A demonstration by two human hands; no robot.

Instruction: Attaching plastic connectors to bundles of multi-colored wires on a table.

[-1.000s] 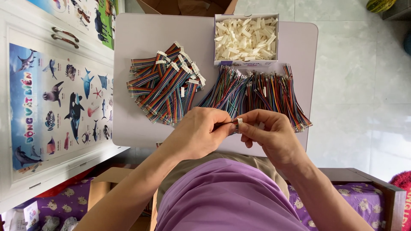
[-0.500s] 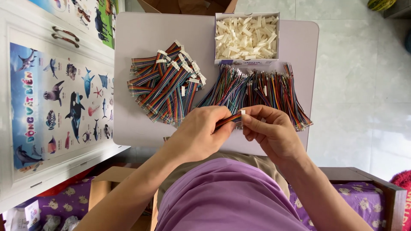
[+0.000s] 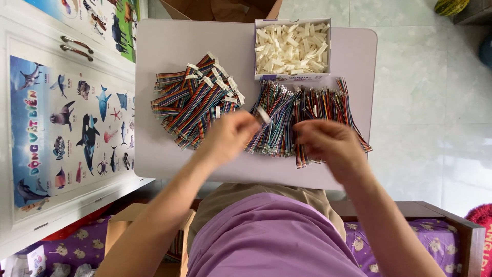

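Matt, smooth pale lilac table [image 3: 169, 159] carries glossy plastic-coated rainbow ribbon cables [image 3: 197, 102] near its left edge, loose coloured wires [image 3: 307, 110] at the right, and a thin cardboard box [image 3: 293, 78] of matt white plastic connectors [image 3: 292, 48] at its far edge.

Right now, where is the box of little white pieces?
In the head view, the box of white pieces sits at the table's far edge, just beyond the loose wires.

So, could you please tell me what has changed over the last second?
The hands have parted: the left hand has swung left with a white-tipped wire piece, the right hand has drawn right. Both wire piles and the box of white connectors stayed put.
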